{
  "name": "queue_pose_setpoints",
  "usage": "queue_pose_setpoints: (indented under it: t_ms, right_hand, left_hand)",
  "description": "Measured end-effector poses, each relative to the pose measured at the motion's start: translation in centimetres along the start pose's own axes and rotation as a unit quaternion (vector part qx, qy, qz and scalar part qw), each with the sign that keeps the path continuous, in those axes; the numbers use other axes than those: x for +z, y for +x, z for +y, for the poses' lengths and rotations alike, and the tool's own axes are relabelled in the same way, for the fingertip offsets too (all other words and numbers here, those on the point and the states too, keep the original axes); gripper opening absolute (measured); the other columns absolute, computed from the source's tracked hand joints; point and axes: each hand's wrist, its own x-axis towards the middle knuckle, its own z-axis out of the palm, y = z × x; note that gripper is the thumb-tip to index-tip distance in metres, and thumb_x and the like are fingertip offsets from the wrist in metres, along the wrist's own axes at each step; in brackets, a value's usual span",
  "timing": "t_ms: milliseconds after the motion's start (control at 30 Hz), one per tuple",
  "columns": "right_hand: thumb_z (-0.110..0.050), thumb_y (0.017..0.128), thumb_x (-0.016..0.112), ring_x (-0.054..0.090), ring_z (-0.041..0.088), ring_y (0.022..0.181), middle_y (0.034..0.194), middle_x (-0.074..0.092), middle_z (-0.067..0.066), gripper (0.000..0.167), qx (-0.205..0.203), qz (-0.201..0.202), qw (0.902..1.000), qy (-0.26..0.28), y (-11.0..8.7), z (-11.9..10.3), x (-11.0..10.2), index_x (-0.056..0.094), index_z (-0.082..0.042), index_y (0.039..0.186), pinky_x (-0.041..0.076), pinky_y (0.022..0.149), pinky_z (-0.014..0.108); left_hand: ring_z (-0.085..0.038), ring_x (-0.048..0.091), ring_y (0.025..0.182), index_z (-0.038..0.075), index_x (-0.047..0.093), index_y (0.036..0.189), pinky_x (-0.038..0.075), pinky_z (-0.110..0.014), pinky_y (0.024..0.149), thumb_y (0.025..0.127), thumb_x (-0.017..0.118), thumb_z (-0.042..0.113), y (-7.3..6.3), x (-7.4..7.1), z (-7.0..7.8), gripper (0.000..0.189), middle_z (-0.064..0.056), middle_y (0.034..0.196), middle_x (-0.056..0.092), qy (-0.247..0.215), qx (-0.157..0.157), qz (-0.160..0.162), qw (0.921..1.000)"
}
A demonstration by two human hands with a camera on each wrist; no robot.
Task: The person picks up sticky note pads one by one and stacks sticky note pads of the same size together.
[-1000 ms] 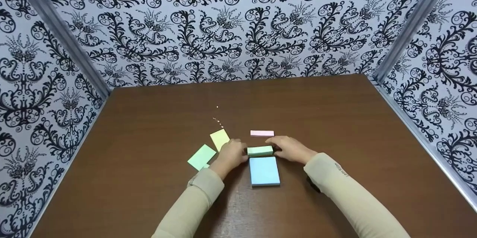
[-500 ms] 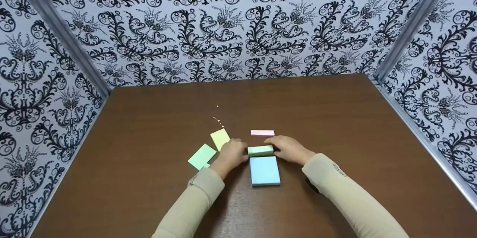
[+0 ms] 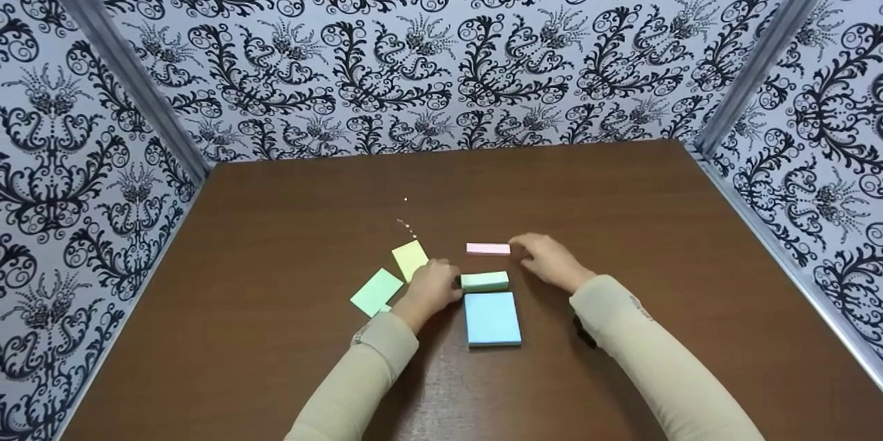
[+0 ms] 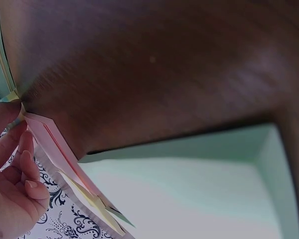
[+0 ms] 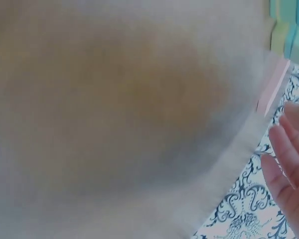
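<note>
the narrow green block (image 3: 485, 280) lies near the middle of the table (image 3: 607, 199), its long axis running from 9 to 3 o'clock with the right end tipped slightly toward 2. in the right wrist view its end shows bands of yellow, blue and green. the pink strip (image 3: 488, 249), nearly parallel to it, lies a little way off at 12. the blue pad (image 3: 492, 319) sits just beside the block at 6, and its sides run roughly 12 to 6.

the left hand (image 3: 433, 287) is at the block's 9 o'clock end, thumb and forefinger pinching that end with little gap between them. the right hand (image 3: 550, 260) has hold of nothing: its fingers are loosely bent and spread a little, the tips just beside the pink strip's 3 o'clock end.

past the left hand, toward 10, lies the yellow pad (image 3: 411, 260), its long axis from 11 to 5. the pale green pad (image 3: 376, 291) points toward 1, partly hidden at its lower edge by the left sleeve (image 3: 388, 348).

a broad stretch of table runs toward 12 up to the patterned wall (image 3: 441, 82), and another toward 3, beyond the right hand.
</note>
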Motion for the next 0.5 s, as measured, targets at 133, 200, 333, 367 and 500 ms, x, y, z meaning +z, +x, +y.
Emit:
queue_pose_setpoints:
  t_ms: [133,200,333,367,500]
  right_hand:
    - [0.002,0.083,0.06,0.056,0.032,0.103,0.111,0.059,0.018,0.031,0.029,0.006,0.9996,-0.003,0.6,0.4,-0.4,0.058,0.002,0.114,0.046,0.084,0.045]
    - [0.001,0.084,0.06,0.056,0.032,0.104,0.111,0.058,0.018,0.031,0.046,-0.002,0.9989,0.005,0.9,0.4,-0.3,0.058,0.003,0.114,0.045,0.085,0.045]
    - [-0.003,0.085,0.06,0.053,0.034,0.108,0.115,0.056,0.019,0.034,0.068,-0.026,0.9972,0.018,1.5,0.4,0.2,0.055,0.004,0.118,0.043,0.09,0.046]
    - [-0.004,0.085,0.06,0.052,0.034,0.109,0.116,0.056,0.02,0.035,0.07,-0.032,0.9969,0.019,1.7,0.4,0.3,0.055,0.004,0.119,0.042,0.091,0.046]
    - [-0.006,0.085,0.062,0.051,0.034,0.112,0.12,0.054,0.02,0.039,0.058,-0.042,0.9974,-0.002,2.0,0.3,0.9,0.053,0.004,0.122,0.04,0.093,0.046]
  left_hand:
    - [-0.024,0.058,0.081,0.008,0.068,0.09,0.048,-0.037,0.068,0.078,0.068,0.022,-0.1,0.0,0.0,0.019,-0.006,0.082,0.06,-0.002,0.001,0.002,1.0]
    - [-0.024,0.058,0.081,0.009,0.068,0.089,0.048,-0.037,0.067,0.077,0.069,0.022,-0.1,-0.1,0.0,0.018,-0.006,0.082,0.061,-0.001,0.002,0.004,1.0]
    - [-0.025,0.058,0.082,0.008,0.067,0.088,0.048,-0.038,0.067,0.078,0.068,0.023,-0.1,-0.2,0.1,0.017,-0.007,0.082,0.061,-0.002,0.005,0.006,1.0]
    - [-0.025,0.058,0.081,0.008,0.067,0.088,0.048,-0.038,0.067,0.078,0.068,0.023,-0.1,-0.2,0.1,0.017,-0.007,0.082,0.061,-0.002,0.006,0.006,1.0]
    - [-0.024,0.058,0.08,0.009,0.066,0.088,0.048,-0.038,0.067,0.078,0.068,0.022,-0.1,-0.2,0.0,0.017,-0.006,0.082,0.061,-0.006,0.007,0.006,0.9999]
